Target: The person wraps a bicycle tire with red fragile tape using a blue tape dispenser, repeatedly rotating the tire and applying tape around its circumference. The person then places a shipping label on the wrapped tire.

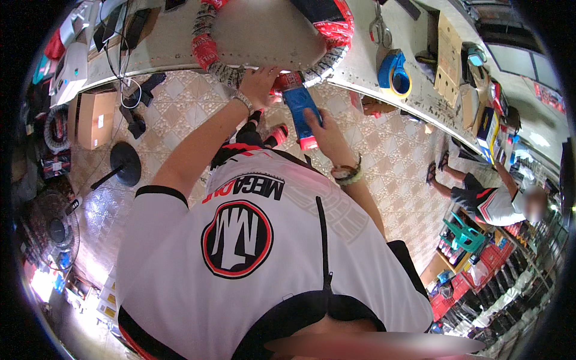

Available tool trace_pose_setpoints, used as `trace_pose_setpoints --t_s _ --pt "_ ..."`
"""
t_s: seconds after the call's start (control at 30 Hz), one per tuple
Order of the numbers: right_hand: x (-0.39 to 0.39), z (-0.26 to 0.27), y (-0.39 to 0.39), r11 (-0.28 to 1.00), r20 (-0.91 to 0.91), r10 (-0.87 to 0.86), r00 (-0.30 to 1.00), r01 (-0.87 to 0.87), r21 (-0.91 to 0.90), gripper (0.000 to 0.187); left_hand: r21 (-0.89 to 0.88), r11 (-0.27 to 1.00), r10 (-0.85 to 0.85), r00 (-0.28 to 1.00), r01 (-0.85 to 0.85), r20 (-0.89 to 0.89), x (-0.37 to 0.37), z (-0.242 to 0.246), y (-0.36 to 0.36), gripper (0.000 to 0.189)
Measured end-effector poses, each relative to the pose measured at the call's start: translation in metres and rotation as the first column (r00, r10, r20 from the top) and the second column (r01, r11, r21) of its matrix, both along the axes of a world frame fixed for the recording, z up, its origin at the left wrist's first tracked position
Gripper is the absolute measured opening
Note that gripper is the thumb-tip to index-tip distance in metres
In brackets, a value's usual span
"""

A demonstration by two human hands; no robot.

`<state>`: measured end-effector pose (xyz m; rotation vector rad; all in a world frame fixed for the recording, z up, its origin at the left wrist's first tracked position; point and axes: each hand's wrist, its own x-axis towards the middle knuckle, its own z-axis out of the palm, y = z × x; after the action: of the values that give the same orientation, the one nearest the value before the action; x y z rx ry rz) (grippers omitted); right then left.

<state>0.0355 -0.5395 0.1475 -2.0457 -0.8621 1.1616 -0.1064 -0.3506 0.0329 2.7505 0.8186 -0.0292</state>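
A ring-shaped bundle (206, 46), wound with red and white printed tape, lies over the near edge of the worktable (270, 36). It may be a wrapped tire; its inside does not show. My left hand (260, 85) rests on the bundle's near side, its fingers bent round the rim. In my right hand (323, 130) is a blue tape dispenser (300, 110) with a red end, held just below the rim. Red tape (288, 81) runs between the bundle and the dispenser's upper end.
Scissors (380, 29) and a blue tape dispenser with a yellowish roll (396, 74) lie on the table's right part. Cables (118, 67) hang over its left edge above a cardboard box (96, 119). A round black stand base (125, 164) and a fan (56, 230) are left; another person (499, 204) is right.
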Motion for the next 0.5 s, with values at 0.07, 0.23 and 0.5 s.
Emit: trace_pose_setpoints --t_s 0.07,0.23,0.5 --pt "-0.009 -0.007 -0.017 1.0 0.073 -0.02 0.997 0.022 -0.018 0.067 -0.117 0.99 -0.072 0.992 0.083 0.1 0.008 -0.007 0.012 0.077" --pt "-0.026 -0.043 -0.083 0.995 0.092 -0.042 0.995 0.05 -0.09 0.067 -0.102 0.974 -0.192 0.975 0.204 0.11 0.011 -0.003 0.028 0.079" --pt "0.02 -0.142 -0.028 0.884 -0.006 0.075 0.997 -0.063 0.463 0.075 -0.282 0.934 -0.165 0.964 0.22 0.208 0.019 0.141 0.059 0.07"
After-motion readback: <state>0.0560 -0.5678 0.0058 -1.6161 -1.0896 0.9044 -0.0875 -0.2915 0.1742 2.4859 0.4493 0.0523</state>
